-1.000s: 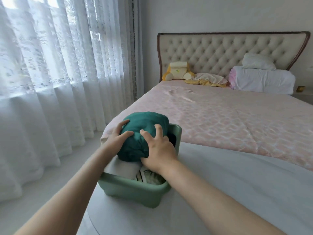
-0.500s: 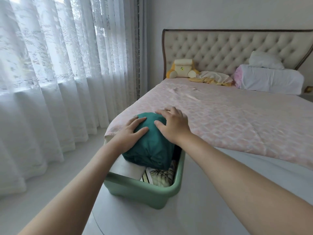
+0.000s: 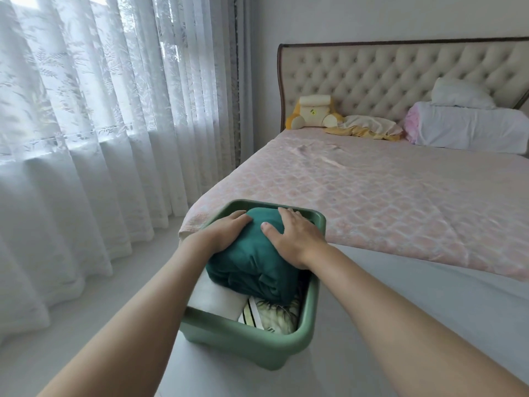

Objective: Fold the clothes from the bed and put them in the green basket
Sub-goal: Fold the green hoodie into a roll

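Pressing down with both palms, the person packs a folded teal garment [image 3: 252,265] into the green basket [image 3: 243,336], which stands on a white surface [image 3: 400,325] just before the foot of the bed [image 3: 372,202]. At the basket's near end lie a folded white piece [image 3: 217,296] and a striped, leaf-printed piece [image 3: 272,313], both partly under the teal bundle. The left hand [image 3: 226,233] lies over the bundle's left flank and the right hand [image 3: 292,236] over its far right shoulder, fingers spread and fairly straight, thumb out; neither hand pinches the cloth, both simply bear on it. A second ago the right hand sat on the bundle's near side and the bundle bulged well above the rim; it has since crossed to the far side, and the bundle now sits lower, its far end about level with the rim. That suggests this piece is all but stowed and only the release remains. The garment looks thick and soft, rolled more than folded flat, with deep creases along its near edge. Beyond, the pink coverlet shows no loose clothing; near the tufted headboard [image 3: 386,73] rest a yellow plush toy [image 3: 312,111], a crumpled cream-and-yellow cloth [image 3: 366,127] that I cannot tell from bedding, and white pillows [image 3: 463,127].
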{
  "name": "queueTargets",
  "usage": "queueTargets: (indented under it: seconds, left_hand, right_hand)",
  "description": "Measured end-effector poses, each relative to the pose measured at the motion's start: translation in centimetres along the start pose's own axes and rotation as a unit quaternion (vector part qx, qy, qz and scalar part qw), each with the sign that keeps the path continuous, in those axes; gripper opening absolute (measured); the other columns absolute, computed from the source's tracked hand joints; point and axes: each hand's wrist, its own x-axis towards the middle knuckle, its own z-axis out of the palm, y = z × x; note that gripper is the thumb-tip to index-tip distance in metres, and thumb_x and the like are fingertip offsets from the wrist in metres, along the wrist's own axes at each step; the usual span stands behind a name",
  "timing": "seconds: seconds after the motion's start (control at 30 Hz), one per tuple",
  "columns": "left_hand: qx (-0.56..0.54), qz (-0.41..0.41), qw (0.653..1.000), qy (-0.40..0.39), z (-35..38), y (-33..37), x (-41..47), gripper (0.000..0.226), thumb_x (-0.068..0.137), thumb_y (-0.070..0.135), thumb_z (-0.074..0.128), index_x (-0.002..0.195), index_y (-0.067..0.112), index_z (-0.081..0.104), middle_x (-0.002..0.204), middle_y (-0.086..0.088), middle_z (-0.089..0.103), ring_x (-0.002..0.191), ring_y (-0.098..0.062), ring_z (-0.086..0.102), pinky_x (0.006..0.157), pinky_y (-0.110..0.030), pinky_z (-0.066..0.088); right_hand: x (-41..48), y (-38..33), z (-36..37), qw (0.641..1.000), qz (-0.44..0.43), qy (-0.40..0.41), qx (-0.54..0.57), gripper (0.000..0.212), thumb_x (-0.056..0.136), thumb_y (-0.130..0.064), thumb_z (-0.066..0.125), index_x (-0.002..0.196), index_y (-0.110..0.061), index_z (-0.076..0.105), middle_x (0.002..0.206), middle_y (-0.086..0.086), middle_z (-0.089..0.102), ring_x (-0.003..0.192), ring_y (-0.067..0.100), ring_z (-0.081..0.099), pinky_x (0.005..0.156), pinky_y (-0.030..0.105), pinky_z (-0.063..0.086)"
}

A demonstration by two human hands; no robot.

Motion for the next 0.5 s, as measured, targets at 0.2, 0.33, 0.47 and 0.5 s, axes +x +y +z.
queueTargets:
  seconds: [0.2, 0.33, 0.47, 0.5]
  left_hand:
    - [-0.049, 0.009, 0.999, -0.012, 0.1, -0.7, 0.1, 0.057, 0.098, 0.060, 0.034, 0.150, 0.037, 0.037, 0.153, 0.009, 0.040, 0.138, -0.017, 0.039, 0.117, -0.036, 0.023]
    - [0.098, 0.116, 0.972, 0.180, 0.6, 0.2, -1.9, 0.043, 0.105, 0.038, 0.035, 0.143, 0.027, 0.051, 0.152, 0.006, 0.042, 0.140, -0.015, 0.036, 0.113, -0.030, 0.026]
    - [0.061, 0.135, 0.971, 0.189, 1.5, 0.3, -3.9, 0.045, 0.103, 0.041, 0.037, 0.146, 0.032, 0.046, 0.154, 0.017, 0.036, 0.144, -0.010, 0.029, 0.113, -0.027, 0.022]
    - [0.045, 0.125, 0.978, 0.163, 1.9, 0.2, -4.2, 0.049, 0.103, 0.044, 0.035, 0.151, 0.032, 0.039, 0.159, 0.017, 0.028, 0.147, -0.009, 0.022, 0.116, -0.027, 0.016]
  right_hand:
    - [0.1, -0.6, -0.2, 0.999, 0.003, 0.014, -0.030, 0.084, 0.090, -0.074, 0.030, 0.157, -0.023, 0.029, 0.163, 0.002, 0.029, 0.151, 0.020, 0.023, 0.122, 0.045, 0.019]
    - [-0.6, -0.8, -0.5, 0.999, -0.001, 0.015, -0.043, 0.083, 0.091, -0.074, 0.028, 0.159, -0.026, 0.021, 0.167, 0.007, 0.011, 0.154, 0.024, 0.006, 0.124, 0.046, 0.010]
    - [-1.1, -1.5, -1.0, 0.993, -0.027, 0.058, -0.103, 0.082, 0.093, -0.073, 0.026, 0.160, -0.027, 0.013, 0.156, 0.013, 0.022, 0.142, 0.031, 0.019, 0.117, 0.044, 0.023]
    - [-1.4, -1.7, -0.9, 0.992, -0.034, 0.063, -0.102, 0.080, 0.094, -0.071, 0.026, 0.160, -0.028, 0.012, 0.154, 0.012, 0.026, 0.140, 0.031, 0.023, 0.116, 0.044, 0.026]
